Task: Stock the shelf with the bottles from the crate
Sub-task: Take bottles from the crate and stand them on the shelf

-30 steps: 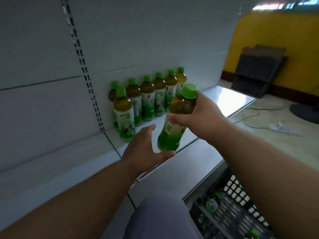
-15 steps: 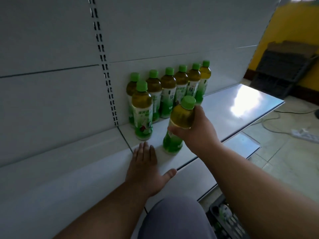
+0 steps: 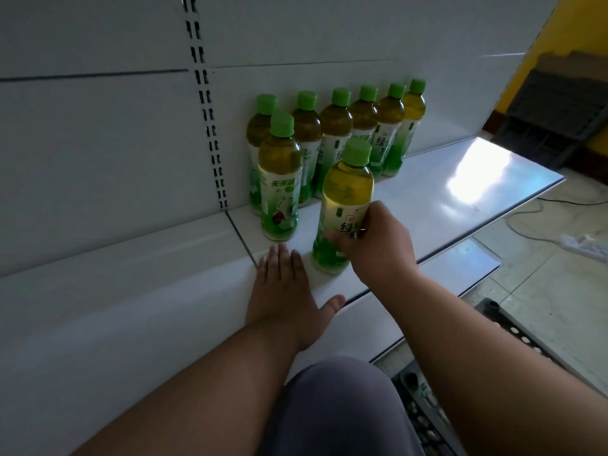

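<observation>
Kneeling close, I have my knee (image 3: pixel 332 406) lowest in view and the crate (image 3: pixel 424 399) showing only as a dark corner beside it, its contents too dim to count. My left hand (image 3: pixel 283 291) lies flat on the shelf (image 3: pixel 444 205) with straight fingers, holding nothing, its fingertips just short of the front-left bottle (image 3: pixel 279 179). My right hand (image 3: pixel 378 248) is wrapped round the lower label of the bottle I'm placing (image 3: pixel 345 205), which stands upright near the shelf's front edge with its base seemingly on the surface, though I can't tell whether it bears its full weight. Behind stands a back row of six bottles (image 3: pixel 335 133) against the wall panel, close together. I judge the risk to be in letting go: the bottle sits close to the front lip, so a careless release or a brush from my withdrawing wrist could tip it off toward the crate. Pushing it back too hard could knock the row behind, and tall, narrow bottles topple readily
</observation>
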